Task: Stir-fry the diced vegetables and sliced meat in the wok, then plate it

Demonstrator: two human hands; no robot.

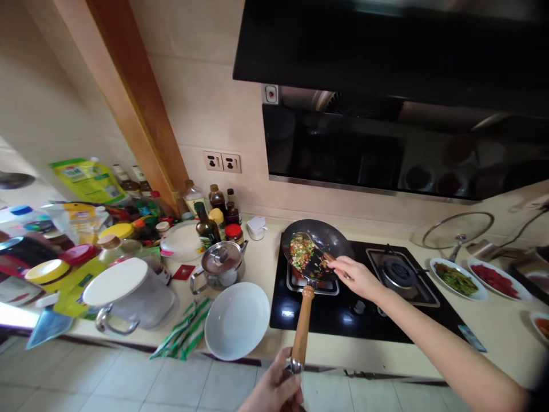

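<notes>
A dark wok (332, 232) sits over the left burner of the black gas stove (338, 320). Its wooden handle (303, 320) points toward me, and my left hand (278, 386) is wrapped around the end of it. Chopped red and green food (301, 250) is heaped on the wok's left side, with scattered bits lower right. My right hand (354, 276) grips a spatula (327, 256) by its wooden handle; the spatula's head reaches into the chopped food. Just left of the stove rests a white bowl (237, 320).
Left on the counter are a metal kettle (222, 260), a green-striped cloth (184, 329), a lidded pitcher (132, 297) and several bottles and jars. Plates of green food (458, 278) and red food (497, 280) stand right of the stove, near a glass lid (457, 229). A black range hood (386, 51) hangs above.
</notes>
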